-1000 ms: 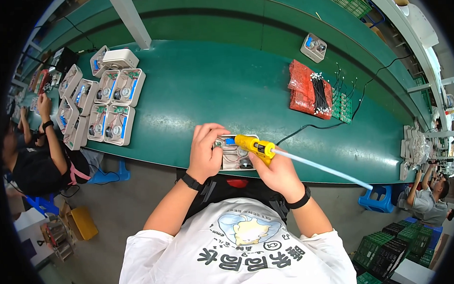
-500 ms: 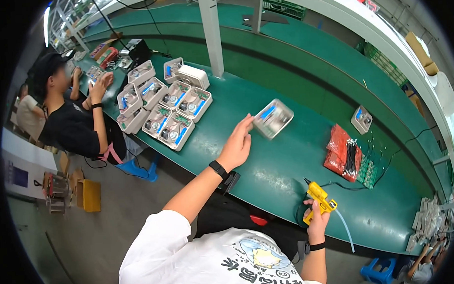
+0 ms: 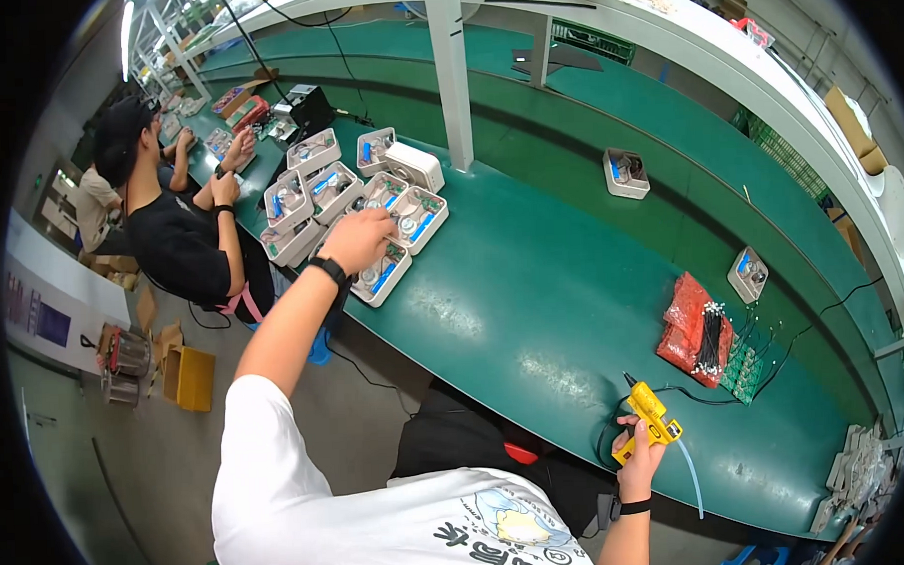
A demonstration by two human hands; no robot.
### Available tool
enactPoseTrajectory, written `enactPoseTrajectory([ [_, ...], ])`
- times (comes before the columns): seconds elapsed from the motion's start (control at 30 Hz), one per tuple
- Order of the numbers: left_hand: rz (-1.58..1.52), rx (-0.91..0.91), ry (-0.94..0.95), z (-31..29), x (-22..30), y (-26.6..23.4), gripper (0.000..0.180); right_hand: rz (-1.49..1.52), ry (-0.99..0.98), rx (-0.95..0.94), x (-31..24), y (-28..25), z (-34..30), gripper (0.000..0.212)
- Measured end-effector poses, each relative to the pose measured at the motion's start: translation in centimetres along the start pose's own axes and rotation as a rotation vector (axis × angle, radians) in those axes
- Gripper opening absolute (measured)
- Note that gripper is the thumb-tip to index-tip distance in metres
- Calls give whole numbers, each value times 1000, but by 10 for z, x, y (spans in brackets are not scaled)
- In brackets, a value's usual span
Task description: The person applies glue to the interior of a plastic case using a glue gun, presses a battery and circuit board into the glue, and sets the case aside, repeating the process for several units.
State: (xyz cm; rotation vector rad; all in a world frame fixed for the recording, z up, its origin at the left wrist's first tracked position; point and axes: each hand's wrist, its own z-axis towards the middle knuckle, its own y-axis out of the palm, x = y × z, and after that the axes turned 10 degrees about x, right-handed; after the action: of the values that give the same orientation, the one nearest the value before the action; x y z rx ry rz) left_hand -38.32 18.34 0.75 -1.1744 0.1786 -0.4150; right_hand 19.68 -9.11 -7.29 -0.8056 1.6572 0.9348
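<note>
My left hand [image 3: 359, 241] reaches over a group of open white plastic boxes [image 3: 422, 224] on the left of the green table. Its fingers are bent over the wall of one box there, and they partly hide it. The boxes hold round metal parts, blue pieces and green circuit boards. My right hand [image 3: 638, 465] grips the handle of a yellow glue gun [image 3: 652, 413] near the table's front edge. A pale glue stick [image 3: 692, 473] sticks out of its back, and its dark nozzle points up and away. One more open box [image 3: 626, 174] lies alone at the far side.
Another single box [image 3: 747, 275] lies at the far right, near a red bag [image 3: 684, 324] with black wires and green circuit boards [image 3: 744, 370]. A black cord [image 3: 710, 403] runs past them. A metal post [image 3: 453, 93] rises behind the boxes. A co-worker [image 3: 176, 212] sits at the left.
The lone box has slid from beside my left hand to the far side. My left hand has moved left onto the grouped boxes. The view has shifted slightly; my right hand keeps the glue gun.
</note>
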Motion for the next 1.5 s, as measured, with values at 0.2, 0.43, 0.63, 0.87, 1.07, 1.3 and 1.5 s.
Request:
enactPoseTrajectory([
  [0.2, 168, -310, 224, 30, 2, -9, 8, 18, -23, 9, 2, -1, -2, 25],
  [0.43, 109, -281, 124, 25, 106, -26, 11, 20, -19, 7, 1, 0, -4, 28],
  [0.63, -119, -343, -153, 13, 231, -5, 17, 13, 5, 17, 3, 0, -2, 28],
  [0.87, -225, -582, -242, 6, 312, 12, 20, 84, 23, 0, 6, -4, 1, 33],
  [1.07, -372, 108, 265, 8, 322, 35, 16, 103, 14, -20, 6, -4, -3, 24],
  [1.3, -399, -82, 378, 22, 314, 54, 16, 156, 19, -35, 11, -4, 1, 23],
  [1.5, -290, -267, 379, 29, 328, 50, 18, 198, 3, -28, 10, -5, -2, 22],
])
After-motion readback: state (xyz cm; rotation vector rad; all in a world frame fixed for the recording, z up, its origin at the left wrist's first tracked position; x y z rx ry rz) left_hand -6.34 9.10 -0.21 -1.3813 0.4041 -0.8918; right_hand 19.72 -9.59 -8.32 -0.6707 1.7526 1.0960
